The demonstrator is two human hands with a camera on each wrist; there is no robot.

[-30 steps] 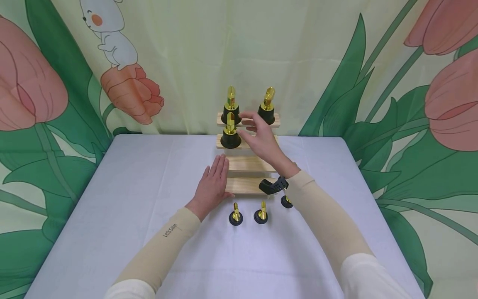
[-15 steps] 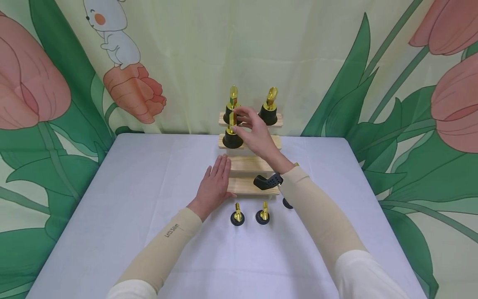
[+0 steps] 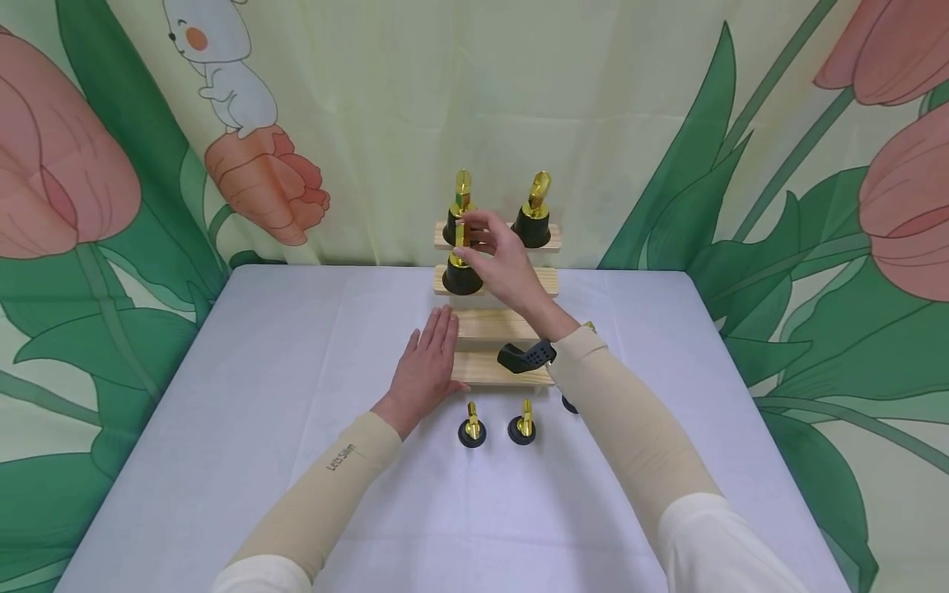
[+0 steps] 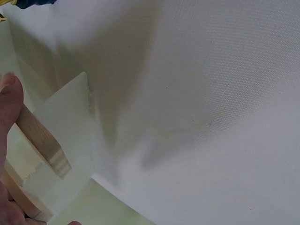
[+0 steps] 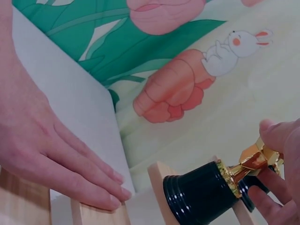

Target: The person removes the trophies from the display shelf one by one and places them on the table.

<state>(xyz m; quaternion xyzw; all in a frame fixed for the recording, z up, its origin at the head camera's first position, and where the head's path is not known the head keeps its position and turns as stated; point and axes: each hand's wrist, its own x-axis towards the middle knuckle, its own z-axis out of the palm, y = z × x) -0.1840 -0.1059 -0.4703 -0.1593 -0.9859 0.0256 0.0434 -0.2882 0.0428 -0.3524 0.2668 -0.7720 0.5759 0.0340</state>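
A small trophy [image 3: 463,278] with a gold top and black base stands on the left of the second-highest shelf of a tiered wooden stand [image 3: 495,324]. My right hand [image 3: 506,259] pinches its gold top between thumb and fingers; the right wrist view shows the black base [image 5: 199,194] at the shelf board. My left hand [image 3: 424,362] lies with straight fingers along the left ends of the lower shelves. Behind the pinched trophy, another trophy [image 3: 463,183] stands on the top shelf, partly hidden. One more trophy [image 3: 534,216] is at that shelf's right.
Two trophies, a left one [image 3: 471,430] and a right one [image 3: 522,427], stand on the white-clothed table [image 3: 296,362] in front of the stand. Another trophy [image 3: 569,403] is mostly hidden beneath my right forearm. A printed curtain [image 3: 371,132] hangs right behind the table.
My right hand has moved slightly left and its fingers have closed in on the gold top of the second-shelf trophy. The left hand keeps its place at the stand.
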